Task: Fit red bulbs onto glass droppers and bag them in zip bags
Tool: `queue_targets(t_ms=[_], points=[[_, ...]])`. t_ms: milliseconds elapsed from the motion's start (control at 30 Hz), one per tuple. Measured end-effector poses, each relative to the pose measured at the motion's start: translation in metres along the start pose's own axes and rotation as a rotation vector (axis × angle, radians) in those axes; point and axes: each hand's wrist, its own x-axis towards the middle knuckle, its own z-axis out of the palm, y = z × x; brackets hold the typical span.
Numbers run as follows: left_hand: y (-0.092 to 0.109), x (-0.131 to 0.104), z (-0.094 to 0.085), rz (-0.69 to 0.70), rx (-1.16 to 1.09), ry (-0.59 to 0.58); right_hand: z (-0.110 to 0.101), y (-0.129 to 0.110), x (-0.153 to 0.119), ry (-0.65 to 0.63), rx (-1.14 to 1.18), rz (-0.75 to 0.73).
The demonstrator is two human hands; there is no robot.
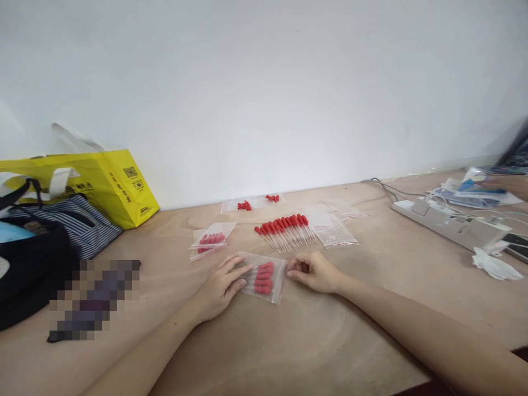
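Observation:
A clear zip bag lies on the table between my hands, with several red-bulbed droppers inside. My left hand rests on the bag's left side, fingers stretched out flat. At the right edge, by the seal, the curled fingers of my right hand pinch the bag. Just beyond is a row of loose droppers, red bulbs pointing away and clear tubes toward me. Left of that row are filled zip bags, overlapping. Flat zip bags lie to its right.
More filled bags lie near the wall. A yellow bag, a striped pouch and a pixelated object are on the left. On the right are a power strip with cables, a crumpled tissue and plastic packets.

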Motion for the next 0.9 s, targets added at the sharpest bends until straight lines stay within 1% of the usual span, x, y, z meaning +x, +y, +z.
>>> queue_targets(t_ms=[67,100,167,200,233,333,400,467,633,700,767,800,900], points=[[-0.007,0.002,-0.002,-0.013,0.042,0.111,-0.002,0.003,0.0,0.102,-0.073,0.006],[-0.008,0.002,-0.003,-0.023,0.054,0.178,-0.003,0.002,-0.001,0.134,-0.121,-0.003],[-0.006,0.001,-0.004,-0.03,0.049,0.27,-0.004,0.001,0.0,0.148,-0.211,-0.053],[-0.002,0.0,-0.004,-0.023,0.035,0.274,-0.004,0.0,0.0,0.14,-0.255,-0.099],[0.002,-0.001,-0.004,-0.009,0.017,0.252,-0.004,-0.001,0.001,0.126,-0.302,-0.157],[0.014,-0.005,-0.001,0.014,-0.018,0.123,-0.003,0.0,0.007,0.097,-0.464,-0.339],[0.014,-0.005,0.0,0.025,-0.035,0.068,-0.001,0.002,0.013,0.092,-0.569,-0.425],[0.008,-0.003,0.001,0.04,-0.046,0.058,0.0,0.006,0.02,0.092,-0.649,-0.485],[-0.014,0.005,0.0,0.022,-0.033,0.169,0.001,0.014,0.038,0.097,-0.782,-0.569],[-0.02,0.007,0.0,0.034,-0.05,0.172,0.002,0.016,0.044,0.111,-0.819,-0.585],[-0.022,0.009,0.0,0.062,-0.057,0.173,0.004,0.017,0.049,0.134,-0.849,-0.6],[-0.022,0.009,0.0,0.081,-0.05,0.192,0.005,0.017,0.05,0.148,-0.859,-0.609],[-0.016,0.009,-0.002,0.161,-0.03,0.297,0.009,0.016,0.049,0.19,-0.853,-0.636]])
